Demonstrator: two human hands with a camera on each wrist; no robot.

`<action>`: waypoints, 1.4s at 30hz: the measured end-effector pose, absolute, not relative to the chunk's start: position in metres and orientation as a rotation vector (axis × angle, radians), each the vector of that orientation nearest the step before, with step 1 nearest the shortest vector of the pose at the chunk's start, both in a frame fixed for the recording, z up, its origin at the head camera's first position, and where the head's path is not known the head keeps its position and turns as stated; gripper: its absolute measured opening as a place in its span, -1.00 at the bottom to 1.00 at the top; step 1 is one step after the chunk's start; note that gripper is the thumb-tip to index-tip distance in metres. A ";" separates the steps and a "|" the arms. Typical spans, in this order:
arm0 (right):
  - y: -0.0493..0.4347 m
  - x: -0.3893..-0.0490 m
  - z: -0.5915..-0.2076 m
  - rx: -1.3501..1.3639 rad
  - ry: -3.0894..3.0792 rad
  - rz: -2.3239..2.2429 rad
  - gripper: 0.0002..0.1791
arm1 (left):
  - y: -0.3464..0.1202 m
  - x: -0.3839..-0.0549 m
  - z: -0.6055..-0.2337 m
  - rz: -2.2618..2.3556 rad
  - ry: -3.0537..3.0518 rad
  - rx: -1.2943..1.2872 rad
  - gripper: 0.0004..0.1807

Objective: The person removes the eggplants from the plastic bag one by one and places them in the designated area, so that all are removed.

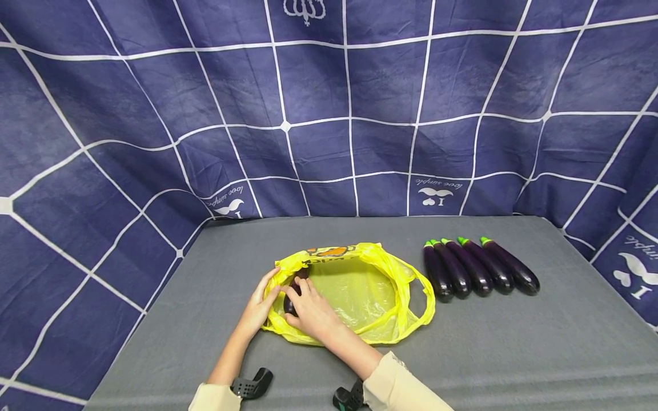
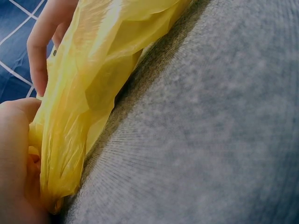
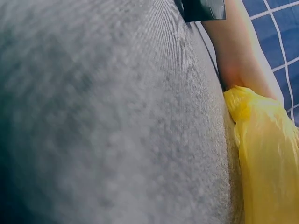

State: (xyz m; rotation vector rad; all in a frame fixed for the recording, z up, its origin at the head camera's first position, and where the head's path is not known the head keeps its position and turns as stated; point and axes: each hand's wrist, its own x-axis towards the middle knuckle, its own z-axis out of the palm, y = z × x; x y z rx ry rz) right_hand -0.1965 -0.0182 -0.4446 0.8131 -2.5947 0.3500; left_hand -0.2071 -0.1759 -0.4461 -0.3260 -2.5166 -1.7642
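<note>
A yellow plastic bag (image 1: pixel 354 285) lies on its base with its mouth spread open toward me. At its left rim, my left hand (image 1: pixel 259 305) grips the plastic; in the left wrist view the bag's side (image 2: pixel 100 70) bunches between thumb and fingers. My right hand (image 1: pixel 311 308) reaches in through the mouth and holds a dark purple eggplant (image 1: pixel 294 294) against the inner left wall, fingers over its top and thumb at the near side. Part of that eggplant is hidden by the hand. In the right wrist view the bag (image 3: pixel 268 163) hides the fingertips.
Several more eggplants (image 1: pixel 475 271) with green caps lie side by side to the bag's right, caps pointing away. The grey cloth-covered table (image 1: pixel 488 348) carries everything. A blue curtain with white lines (image 1: pixel 319 103) hangs behind it. Black straps (image 1: pixel 252 385) sit at both wrists.
</note>
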 end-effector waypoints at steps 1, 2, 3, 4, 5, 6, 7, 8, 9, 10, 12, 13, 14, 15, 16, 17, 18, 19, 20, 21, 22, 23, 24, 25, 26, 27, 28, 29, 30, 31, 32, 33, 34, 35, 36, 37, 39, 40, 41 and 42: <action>-0.018 -0.196 -0.444 0.821 -2.609 0.348 -0.48 | -0.175 -0.205 -0.442 -1.758 -2.520 -0.329 -0.51; -0.018 -0.196 -0.444 0.829 -2.624 0.349 -0.49 | -0.173 -0.203 -0.439 -1.755 -2.524 -0.329 -0.51; -0.018 -0.195 -0.443 0.835 -2.646 0.351 -0.50 | -0.175 -0.205 -0.442 -1.758 -2.520 -0.332 -0.51; -0.017 -0.194 -0.442 0.841 -2.667 0.358 -0.52 | -0.176 -0.206 -0.445 -1.756 -2.522 -0.331 -0.51; -0.017 -0.194 -0.441 0.845 -2.682 0.363 -0.53 | -0.177 -0.208 -0.449 -1.757 -2.522 -0.333 -0.52; -0.016 -0.193 -0.441 0.847 -2.698 0.372 -0.55 | -0.179 -0.211 -0.454 -1.751 -2.524 -0.337 -0.52; -0.016 -0.192 -0.440 0.847 -2.711 0.383 -0.56 | -0.180 -0.213 -0.458 -1.750 -2.522 -0.336 -0.51; -0.015 -0.191 -0.439 0.844 -2.726 0.398 -0.56 | -0.181 -0.216 -0.463 -1.749 -2.519 -0.336 -0.52; -0.015 -0.190 -0.439 0.841 -2.741 0.406 -0.57 | -0.183 -0.218 -0.468 -1.740 -2.520 -0.337 -0.52; -0.014 -0.189 -0.438 0.840 -2.748 0.409 -0.56 | -0.183 -0.218 -0.468 -1.739 -2.521 -0.333 -0.52; -0.013 -0.188 -0.436 0.843 -2.768 0.405 -0.56 | -0.182 -0.218 -0.468 -1.742 -2.519 -0.326 -0.52; -0.012 -0.188 -0.435 0.849 -2.781 0.404 -0.56 | -0.182 -0.218 -0.467 -1.748 -2.516 -0.317 -0.52; -0.012 -0.187 -0.434 0.852 -2.796 0.402 -0.55 | -0.182 -0.218 -0.467 -1.750 -2.516 -0.311 -0.52; -0.011 -0.187 -0.432 0.856 -2.810 0.403 -0.55 | -0.182 -0.218 -0.467 -1.743 -2.518 -0.315 -0.52; -0.010 -0.186 -0.431 0.860 -2.822 0.406 -0.55 | -0.182 -0.218 -0.466 -1.745 -2.517 -0.311 -0.52; -0.008 -0.186 -0.430 0.863 -2.832 0.410 -0.54 | -0.182 -0.218 -0.466 -1.743 -2.521 -0.308 -0.52; -0.007 -0.185 -0.429 0.865 -2.841 0.418 -0.54 | -0.181 -0.218 -0.466 -1.735 -2.525 -0.307 -0.52; -0.006 -0.185 -0.428 0.866 -2.845 0.425 -0.54 | -0.181 -0.218 -0.466 -1.734 -2.526 -0.307 -0.52; -0.005 -0.185 -0.427 0.866 -2.850 0.431 -0.53 | -0.181 -0.218 -0.466 -1.733 -2.526 -0.308 -0.52; -0.003 -0.185 -0.427 0.869 -2.849 0.437 -0.53 | -0.181 -0.218 -0.466 -1.731 -2.526 -0.309 -0.52; -0.002 -0.184 -0.426 0.872 -2.849 0.445 -0.54 | -0.182 -0.218 -0.466 -1.740 -2.523 -0.302 -0.53; -0.001 -0.184 -0.425 0.878 -2.849 0.450 -0.54 | -0.182 -0.219 -0.467 -1.741 -2.523 -0.303 -0.52; 0.000 -0.183 -0.425 0.884 -2.851 0.455 -0.54 | -0.182 -0.219 -0.467 -1.743 -2.521 -0.303 -0.53; 0.001 -0.182 -0.424 0.889 -2.855 0.462 -0.54 | -0.182 -0.219 -0.467 -1.747 -2.519 -0.304 -0.53; 0.002 -0.182 -0.424 0.895 -2.862 0.468 -0.55 | -0.182 -0.218 -0.467 -1.747 -2.518 -0.305 -0.52; 0.003 -0.181 -0.423 0.902 -2.867 0.473 -0.55 | -0.182 -0.218 -0.468 -1.748 -2.519 -0.305 -0.52; 0.004 -0.180 -0.422 0.910 -2.871 0.479 -0.55 | -0.182 -0.218 -0.468 -1.751 -2.517 -0.305 -0.52; 0.005 -0.180 -0.421 0.919 -2.876 0.484 -0.55 | -0.182 -0.218 -0.468 -1.752 -2.517 -0.306 -0.52; 0.006 -0.179 -0.420 0.926 -2.881 0.488 -0.56 | -0.182 -0.218 -0.468 -1.751 -2.516 -0.307 -0.52; 0.007 -0.178 -0.420 0.934 -2.886 0.492 -0.55 | -0.182 -0.218 -0.468 -1.750 -2.516 -0.308 -0.52; 0.008 -0.178 -0.419 0.942 -2.890 0.492 -0.55 | -0.182 -0.218 -0.468 -1.750 -2.517 -0.308 -0.52; 0.009 -0.177 -0.419 0.953 -2.891 0.488 -0.55 | -0.182 -0.218 -0.468 -1.749 -2.517 -0.308 -0.52; 0.010 -0.176 -0.418 0.963 -2.893 0.481 -0.55 | -0.182 -0.218 -0.468 -1.745 -2.519 -0.306 -0.53; 0.011 -0.175 -0.417 0.972 -2.894 0.473 -0.55 | -0.182 -0.218 -0.468 -1.743 -2.521 -0.303 -0.53; 0.013 -0.174 -0.417 0.979 -2.896 0.469 -0.55 | -0.182 -0.218 -0.467 -1.740 -2.524 -0.298 -0.53; 0.014 -0.173 -0.416 0.986 -2.900 0.464 -0.55 | -0.181 -0.218 -0.467 -1.738 -2.526 -0.294 -0.53; 0.017 -0.170 -0.414 0.998 -2.904 0.454 -0.55 | -0.181 -0.218 -0.467 -1.738 -2.526 -0.288 -0.53; 0.018 -0.168 -0.413 1.004 -2.905 0.455 -0.54 | -0.181 -0.218 -0.467 -1.730 -2.529 -0.291 -0.52; 0.019 -0.167 -0.412 1.009 -2.904 0.462 -0.54 | -0.181 -0.218 -0.467 -1.734 -2.526 -0.291 -0.52; 0.021 -0.166 -0.412 1.014 -2.904 0.465 -0.54 | -0.181 -0.218 -0.467 -1.736 -2.525 -0.294 -0.52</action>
